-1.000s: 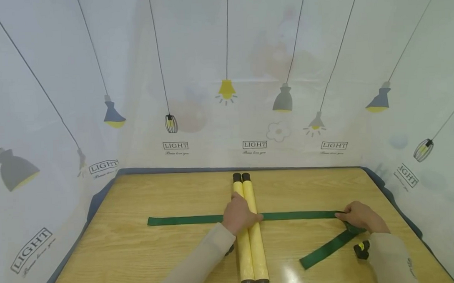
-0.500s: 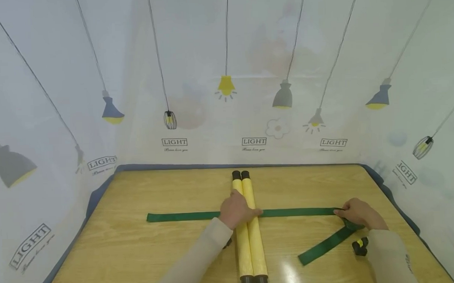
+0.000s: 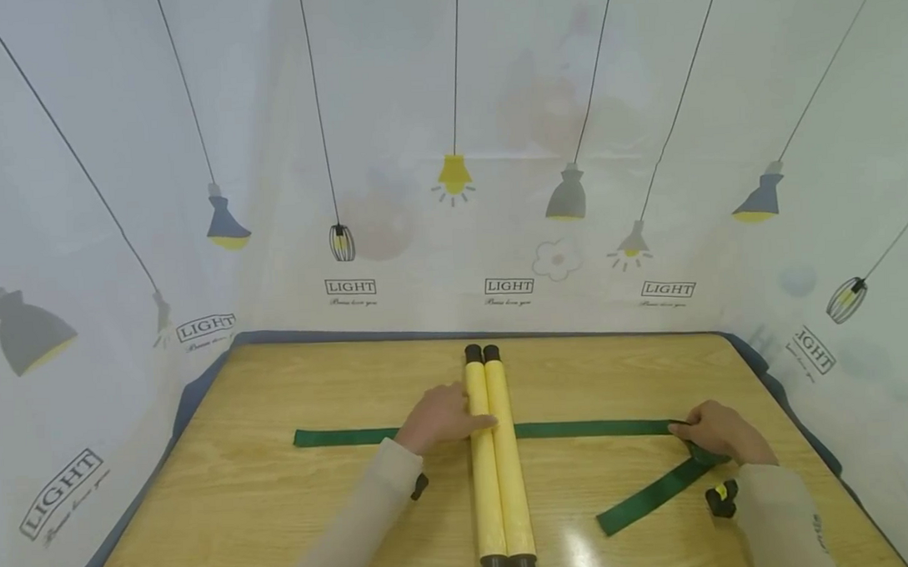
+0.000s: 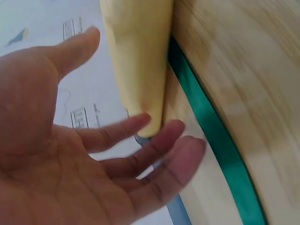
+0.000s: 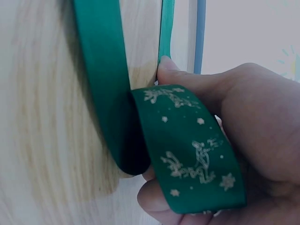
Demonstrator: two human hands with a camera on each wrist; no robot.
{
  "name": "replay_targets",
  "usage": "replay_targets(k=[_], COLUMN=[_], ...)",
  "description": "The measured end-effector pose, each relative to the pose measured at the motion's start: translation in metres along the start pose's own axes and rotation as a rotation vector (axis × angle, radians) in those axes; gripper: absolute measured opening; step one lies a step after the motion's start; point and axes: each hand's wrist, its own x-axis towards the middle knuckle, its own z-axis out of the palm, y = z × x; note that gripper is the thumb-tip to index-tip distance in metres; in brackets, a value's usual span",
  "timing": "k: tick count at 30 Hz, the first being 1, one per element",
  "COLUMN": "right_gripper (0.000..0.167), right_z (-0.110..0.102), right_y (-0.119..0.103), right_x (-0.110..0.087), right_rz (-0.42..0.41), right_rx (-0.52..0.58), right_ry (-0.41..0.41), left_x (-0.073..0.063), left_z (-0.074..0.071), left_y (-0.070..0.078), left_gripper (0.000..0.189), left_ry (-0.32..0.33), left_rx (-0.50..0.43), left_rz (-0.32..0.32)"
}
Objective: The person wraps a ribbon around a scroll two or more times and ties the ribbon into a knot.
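Two long yellow tubes with dark ends [image 3: 510, 482] lie side by side, pointing away from me. A green ribbon [image 3: 594, 429] runs crosswise beneath them. My left hand [image 3: 436, 416] is at the left tube, its thumb over that tube in the head view; in the left wrist view its fingers [image 4: 159, 187] are spread and loosely bent, gripping nothing. At the far right my right hand [image 3: 722, 431] pinches the ribbon between thumb and fingers. From there the ribbon folds back, its printed side with white reindeer and stars [image 5: 192, 150] showing, and a tail [image 3: 649, 502] lies toward me.
A small black object with a yellow mark [image 3: 723, 499] lies beside my right sleeve. Another small dark object [image 3: 419, 486] is partly behind my left sleeve. The wooden table [image 3: 282, 523] is bordered by a white curtain [image 3: 425, 318] printed with lamps.
My left hand has let go of the tubes and slid left, off the right tube. Tubes and ribbon stay in place. My right hand keeps its pinch.
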Motion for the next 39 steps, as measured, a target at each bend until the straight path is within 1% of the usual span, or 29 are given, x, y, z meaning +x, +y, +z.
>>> replay_targets(k=[1, 3, 7, 10, 15, 16, 20, 25, 27, 31, 33, 36, 39], right_gripper=[0.037, 0.039, 0.037, 0.036, 0.046, 0.047, 0.04, 0.041, 0.039, 0.036, 0.038, 0.042, 0.039], right_z=[0.0, 0.001, 0.004, 0.006, 0.006, 0.006, 0.007, 0.007, 0.008, 0.007, 0.006, 0.004, 0.004], right_y=[0.0, 0.001, 0.003, 0.005, 0.005, 0.005, 0.004, 0.004, 0.004, 0.003, 0.004, 0.004, 0.004], right_x=[0.0, 0.0, 0.001, 0.001, 0.001, 0.0, 0.0, -0.001, -0.001, 0.0, 0.0, 0.001, 0.002], right_rz=[0.002, 0.0, 0.013, 0.016, -0.001, -0.005, -0.006, -0.004, 0.0, 0.007, 0.005, 0.0, -0.009], right_rx=[-0.001, -0.005, 0.002, 0.003, -0.022, -0.024, -0.008, -0.008, -0.002, 0.004, -0.005, -0.009, 0.001], right_ry=[-0.001, 0.0, 0.0, -0.001, -0.004, -0.004, -0.005, -0.002, -0.001, -0.002, -0.001, 0.001, 0.007], left_x=[-0.001, -0.001, -0.003, -0.006, -0.013, -0.015, -0.022, -0.031, -0.034, -0.042, -0.045, -0.046, -0.044], left_z=[-0.002, -0.006, -0.016, -0.023, -0.033, -0.035, -0.042, -0.048, -0.049, -0.054, -0.056, -0.058, -0.058], left_y=[-0.003, -0.009, -0.021, -0.032, -0.052, -0.057, -0.072, -0.09, -0.097, -0.107, -0.109, -0.111, -0.112], left_gripper=[0.076, 0.079, 0.076, 0.075, 0.077, 0.078, 0.079, 0.079, 0.078, 0.069, 0.061, 0.046, 0.036], left_ry=[-0.006, -0.017, -0.041, -0.045, -0.052, -0.048, -0.023, -0.002, 0.002, 0.008, 0.018, 0.03, 0.03], left_rx=[-0.006, -0.006, -0.004, 0.003, 0.003, 0.003, 0.01, 0.075, 0.09, 0.08, 0.075, 0.081, 0.099], left_rz=[0.01, 0.008, 0.019, 0.048, 0.089, 0.096, 0.112, 0.099, 0.089, 0.058, 0.044, 0.034, 0.025])
